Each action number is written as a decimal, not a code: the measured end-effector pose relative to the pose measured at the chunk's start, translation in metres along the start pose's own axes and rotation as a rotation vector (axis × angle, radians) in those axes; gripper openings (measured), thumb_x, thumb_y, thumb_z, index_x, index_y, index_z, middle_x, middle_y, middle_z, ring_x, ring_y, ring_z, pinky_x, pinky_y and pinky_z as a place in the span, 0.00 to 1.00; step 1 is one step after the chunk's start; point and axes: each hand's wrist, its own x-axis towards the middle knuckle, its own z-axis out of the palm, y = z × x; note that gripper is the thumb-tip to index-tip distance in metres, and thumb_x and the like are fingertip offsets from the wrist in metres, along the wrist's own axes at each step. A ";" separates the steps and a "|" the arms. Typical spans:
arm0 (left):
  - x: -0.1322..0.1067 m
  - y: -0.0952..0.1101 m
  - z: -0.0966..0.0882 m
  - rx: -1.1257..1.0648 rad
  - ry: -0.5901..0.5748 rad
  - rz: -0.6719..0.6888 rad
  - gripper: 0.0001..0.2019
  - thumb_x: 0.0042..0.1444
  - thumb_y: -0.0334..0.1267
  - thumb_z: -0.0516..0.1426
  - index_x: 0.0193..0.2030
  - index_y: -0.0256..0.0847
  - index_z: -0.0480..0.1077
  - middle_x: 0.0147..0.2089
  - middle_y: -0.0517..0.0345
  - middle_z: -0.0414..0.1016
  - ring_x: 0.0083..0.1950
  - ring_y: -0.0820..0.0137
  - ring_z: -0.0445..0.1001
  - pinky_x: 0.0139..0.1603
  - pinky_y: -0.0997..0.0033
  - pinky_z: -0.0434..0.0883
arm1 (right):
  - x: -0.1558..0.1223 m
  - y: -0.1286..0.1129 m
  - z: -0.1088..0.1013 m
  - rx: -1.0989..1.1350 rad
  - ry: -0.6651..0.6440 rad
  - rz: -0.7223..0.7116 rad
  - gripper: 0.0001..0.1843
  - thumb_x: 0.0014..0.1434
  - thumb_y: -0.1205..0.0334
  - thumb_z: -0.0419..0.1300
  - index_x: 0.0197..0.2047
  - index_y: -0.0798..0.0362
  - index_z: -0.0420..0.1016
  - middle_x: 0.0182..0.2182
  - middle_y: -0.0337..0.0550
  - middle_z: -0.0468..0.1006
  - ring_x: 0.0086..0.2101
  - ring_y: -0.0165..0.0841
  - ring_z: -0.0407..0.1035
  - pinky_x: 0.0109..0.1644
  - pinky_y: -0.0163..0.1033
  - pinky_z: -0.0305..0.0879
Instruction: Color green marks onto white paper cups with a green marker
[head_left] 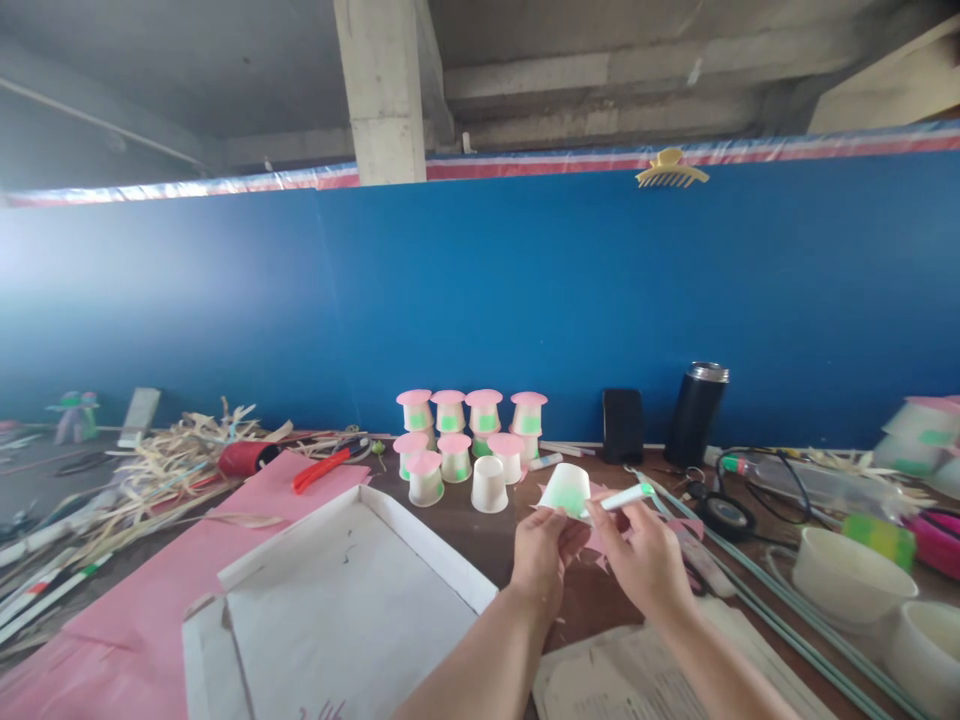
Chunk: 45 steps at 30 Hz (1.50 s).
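Note:
My left hand [541, 550] pinches a small white paper cup [566, 488] tipped on its side, with a green patch on its wall. My right hand [643, 555] grips a white marker with a green tip [628, 496], and the tip touches the cup. Beyond them stand several upside-down cups with pink tops and green patches [469, 430], some stacked in two tiers. One plain white cup [488, 485] stands in front of that group.
A white cardboard tray [337, 600] lies on a pink sheet [135, 620] at left, beside a heap of pale strips [172, 460]. A black flask [696, 412], a phone stand [622, 425], tape [726, 515], white bowls [851, 575] and thin rods [765, 590] sit right. A blue partition [480, 300] backs the table.

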 end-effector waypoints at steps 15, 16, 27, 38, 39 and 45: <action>0.003 -0.001 -0.002 0.020 0.038 0.005 0.05 0.48 0.31 0.60 0.28 0.30 0.71 0.24 0.50 0.74 0.27 0.71 0.75 0.37 0.71 0.74 | 0.000 0.004 0.002 -0.016 -0.009 -0.039 0.17 0.59 0.49 0.50 0.34 0.53 0.72 0.27 0.44 0.76 0.28 0.35 0.69 0.33 0.37 0.63; 0.003 -0.001 -0.002 0.022 0.043 0.003 0.05 0.47 0.31 0.60 0.27 0.30 0.71 0.24 0.50 0.74 0.27 0.70 0.75 0.37 0.71 0.74 | 0.001 0.004 0.001 -0.007 -0.032 -0.039 0.16 0.59 0.49 0.51 0.35 0.52 0.72 0.27 0.43 0.76 0.27 0.34 0.70 0.33 0.37 0.63; 0.004 -0.002 -0.003 0.057 0.054 -0.003 0.04 0.47 0.31 0.60 0.26 0.31 0.71 0.24 0.51 0.73 0.27 0.70 0.74 0.38 0.70 0.73 | 0.000 0.001 0.000 0.026 -0.074 -0.025 0.14 0.60 0.51 0.51 0.36 0.52 0.71 0.27 0.42 0.77 0.29 0.34 0.71 0.34 0.36 0.64; 0.003 -0.001 -0.004 0.111 0.038 -0.006 0.06 0.47 0.33 0.60 0.27 0.31 0.71 0.23 0.52 0.73 0.27 0.70 0.75 0.37 0.70 0.73 | 0.001 -0.002 -0.001 0.023 -0.107 0.015 0.17 0.59 0.49 0.50 0.35 0.53 0.72 0.25 0.43 0.76 0.26 0.33 0.70 0.31 0.35 0.63; 0.003 -0.001 -0.004 0.113 0.037 -0.005 0.06 0.46 0.34 0.61 0.27 0.31 0.71 0.23 0.52 0.73 0.27 0.69 0.75 0.38 0.70 0.73 | 0.002 -0.002 -0.002 0.024 -0.119 0.025 0.17 0.59 0.49 0.50 0.35 0.53 0.72 0.25 0.42 0.76 0.25 0.33 0.70 0.30 0.35 0.63; 0.003 -0.001 -0.003 0.131 0.028 -0.002 0.09 0.45 0.37 0.62 0.28 0.32 0.72 0.25 0.50 0.75 0.31 0.67 0.76 0.40 0.68 0.73 | 0.001 0.000 0.000 0.053 -0.027 -0.003 0.18 0.59 0.49 0.51 0.36 0.53 0.74 0.29 0.45 0.77 0.29 0.33 0.71 0.34 0.36 0.64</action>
